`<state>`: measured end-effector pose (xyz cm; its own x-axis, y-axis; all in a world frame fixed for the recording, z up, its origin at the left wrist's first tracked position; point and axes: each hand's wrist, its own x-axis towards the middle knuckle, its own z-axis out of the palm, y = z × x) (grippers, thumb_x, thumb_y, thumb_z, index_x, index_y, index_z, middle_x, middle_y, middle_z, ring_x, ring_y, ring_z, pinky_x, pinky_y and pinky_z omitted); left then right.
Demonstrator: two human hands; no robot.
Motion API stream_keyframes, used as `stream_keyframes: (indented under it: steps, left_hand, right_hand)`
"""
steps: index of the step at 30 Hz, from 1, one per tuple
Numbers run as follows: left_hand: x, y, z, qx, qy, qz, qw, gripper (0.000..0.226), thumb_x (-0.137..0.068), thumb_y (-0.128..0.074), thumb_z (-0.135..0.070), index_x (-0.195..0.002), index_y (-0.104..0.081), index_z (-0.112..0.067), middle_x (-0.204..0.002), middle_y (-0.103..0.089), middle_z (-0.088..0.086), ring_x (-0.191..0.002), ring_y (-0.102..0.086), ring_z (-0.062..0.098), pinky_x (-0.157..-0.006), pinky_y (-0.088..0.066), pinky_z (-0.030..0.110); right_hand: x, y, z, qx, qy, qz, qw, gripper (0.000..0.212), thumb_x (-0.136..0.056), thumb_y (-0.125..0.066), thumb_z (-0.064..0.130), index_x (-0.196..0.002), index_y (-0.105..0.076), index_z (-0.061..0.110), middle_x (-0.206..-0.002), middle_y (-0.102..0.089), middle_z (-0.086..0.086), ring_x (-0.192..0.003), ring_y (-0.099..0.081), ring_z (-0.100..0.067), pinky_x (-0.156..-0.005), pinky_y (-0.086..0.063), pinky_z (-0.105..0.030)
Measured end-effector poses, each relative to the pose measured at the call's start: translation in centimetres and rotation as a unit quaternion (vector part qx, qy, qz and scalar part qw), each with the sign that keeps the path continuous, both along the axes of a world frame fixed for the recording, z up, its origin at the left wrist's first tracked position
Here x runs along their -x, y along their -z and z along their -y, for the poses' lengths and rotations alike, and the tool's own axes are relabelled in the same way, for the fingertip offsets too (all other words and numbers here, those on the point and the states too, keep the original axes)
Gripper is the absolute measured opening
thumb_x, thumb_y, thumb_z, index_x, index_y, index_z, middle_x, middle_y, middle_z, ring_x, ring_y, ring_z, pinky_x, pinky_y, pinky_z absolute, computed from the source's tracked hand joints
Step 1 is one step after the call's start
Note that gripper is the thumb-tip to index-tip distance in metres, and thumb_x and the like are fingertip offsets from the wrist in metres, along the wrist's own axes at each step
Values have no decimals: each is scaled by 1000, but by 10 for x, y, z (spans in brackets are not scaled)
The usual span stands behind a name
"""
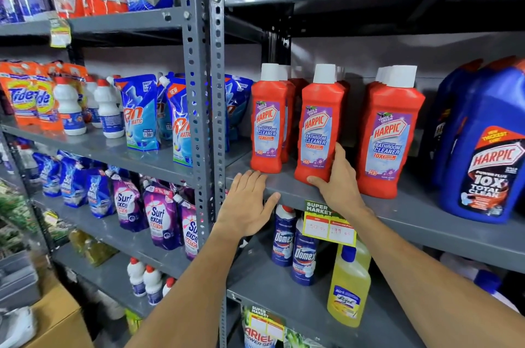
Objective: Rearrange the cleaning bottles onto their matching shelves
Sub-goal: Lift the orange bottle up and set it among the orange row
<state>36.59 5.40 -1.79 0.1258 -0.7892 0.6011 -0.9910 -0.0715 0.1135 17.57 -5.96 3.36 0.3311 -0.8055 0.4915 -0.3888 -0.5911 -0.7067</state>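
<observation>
Far left, middle shelf of the left rack: orange detergent bags (25,97), then small white bottles (69,109), then blue refill pouches (140,114) running up to the grey upright post (199,92). Shelf below held blue pouches (71,185) and purple pouches (159,214). A cardboard box (56,316) sat at bottom left.

Right of the post, our left hand (247,205) lay flat, fingers spread and loose, gripping nothing. Its fingertips rested at the front edge of the grey shelf (412,214), just below the leftmost red bottle (267,120), close to its base; we couldn't tell whether they touched it.

That red bottle stood upright at the left end of the shelf, white cap up, more red bottles lined up behind it.

Next row over: the middle red bottle (319,126), upright at the shelf front. Our right hand (338,180) was clamped around its lower part, thumb across the front base, fingers wrapped up its right side. The bottle base looked to be on the shelf.

Just right of that, a third red bottle (389,134) stood upright, apart from the hand, with more of the same behind.

Far right of the shelf: big blue jugs (483,148), upright.

A yellow price tag (329,228) hung off the shelf edge under our right wrist. On the shelf below: two dark blue bottles (295,245) and a yellow bottle (349,288), all upright.
</observation>
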Motion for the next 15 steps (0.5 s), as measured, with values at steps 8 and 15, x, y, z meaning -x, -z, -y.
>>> stream_keyframes:
  steps: [8,15]
  left_hand:
    - [0,-5,-2,-24,-13,3,1000,69,-97,-21,-57,-148,-29,-11,-154,-35,9,-146,-19,25,-122,-2,40]
    - [17,24,-27,15,-96,-3,995,77,-100,-19,-57,-154,6,-7,-162,14,11,-149,17,24,-122,1,43]
  right_hand:
    - [2,-3,-4,6,10,3,1000,106,-80,-84,19,-158,-12,24,-148,-48,-10,-137,-47,-29,-113,-41,-51]
    - [18,-6,-50,77,4,72,994,94,-86,-79,24,-158,-19,17,-157,-33,-8,-144,-36,-21,-112,-31,-28]
